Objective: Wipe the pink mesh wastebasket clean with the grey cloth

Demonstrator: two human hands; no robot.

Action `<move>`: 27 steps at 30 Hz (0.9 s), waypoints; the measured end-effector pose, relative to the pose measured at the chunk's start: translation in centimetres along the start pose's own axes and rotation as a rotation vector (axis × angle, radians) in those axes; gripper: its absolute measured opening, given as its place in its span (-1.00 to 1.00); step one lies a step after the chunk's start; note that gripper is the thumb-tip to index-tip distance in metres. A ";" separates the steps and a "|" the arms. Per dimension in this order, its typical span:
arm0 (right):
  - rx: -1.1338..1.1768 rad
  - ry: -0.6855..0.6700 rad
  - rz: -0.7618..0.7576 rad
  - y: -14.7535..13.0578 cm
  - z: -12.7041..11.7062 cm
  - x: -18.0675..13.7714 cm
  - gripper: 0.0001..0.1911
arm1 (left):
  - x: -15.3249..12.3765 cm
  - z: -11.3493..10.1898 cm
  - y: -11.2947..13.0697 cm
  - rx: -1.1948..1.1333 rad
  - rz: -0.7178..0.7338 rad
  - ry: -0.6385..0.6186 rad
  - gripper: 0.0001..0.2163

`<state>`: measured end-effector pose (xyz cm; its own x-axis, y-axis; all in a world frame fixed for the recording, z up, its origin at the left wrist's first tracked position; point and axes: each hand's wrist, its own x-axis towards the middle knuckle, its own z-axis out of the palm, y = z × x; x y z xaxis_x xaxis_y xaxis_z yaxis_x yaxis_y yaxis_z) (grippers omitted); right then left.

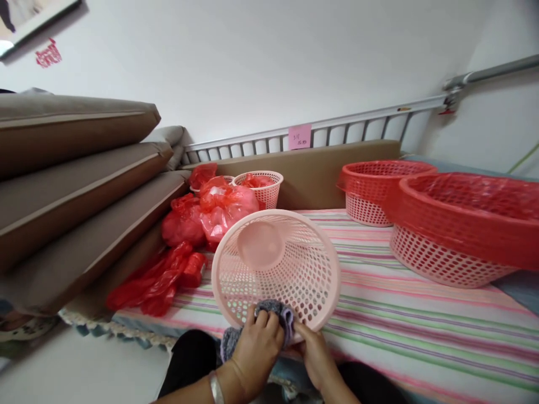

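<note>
Pink basket (275, 269) is tilted on edge at the near side of the striped bed (421, 331), opening facing the camera. Left hand (256, 350) has its grip closed on a grey cloth (273, 311) pressed against the lower rim. Right hand (315, 356) clasps the rim just beside it. Red bags (210, 216) lie behind.

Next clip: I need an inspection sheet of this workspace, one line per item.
Surface: striped sheet on a bed.
Job's things: pink basket tipped toward the camera; grey cloth at its rim.
Clutter: red plastic bags, two red-lined baskets, small baskets at the back.
Hands: left hand presses the cloth; right hand holds the basket rim.
Cables: nothing seen.
Surroundings: stacked brown cushions, metal rail, white wall.
</note>
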<state>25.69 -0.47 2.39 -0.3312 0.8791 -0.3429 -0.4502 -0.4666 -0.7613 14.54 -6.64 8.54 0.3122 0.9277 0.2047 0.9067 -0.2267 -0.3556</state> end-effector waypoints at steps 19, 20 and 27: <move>-0.096 -0.020 -0.093 0.3 1.1 -0.9 -0.53 | -3.2 -0.4 -3.3 0.017 0.041 0.009 -0.88; -0.074 -0.021 -0.095 0.4 1.2 -1.0 -0.52 | -2.6 -0.4 -2.4 -0.007 0.025 0.017 -0.88; -0.058 -0.080 -0.059 0.9 0.7 -0.7 -0.64 | -3.2 0.8 -2.4 0.025 0.065 0.035 -0.84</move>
<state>24.92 -1.64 2.32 -0.3721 0.8930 -0.2532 -0.4233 -0.4060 -0.8099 11.12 -8.78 8.03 0.3802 0.9002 0.2124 0.8772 -0.2781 -0.3915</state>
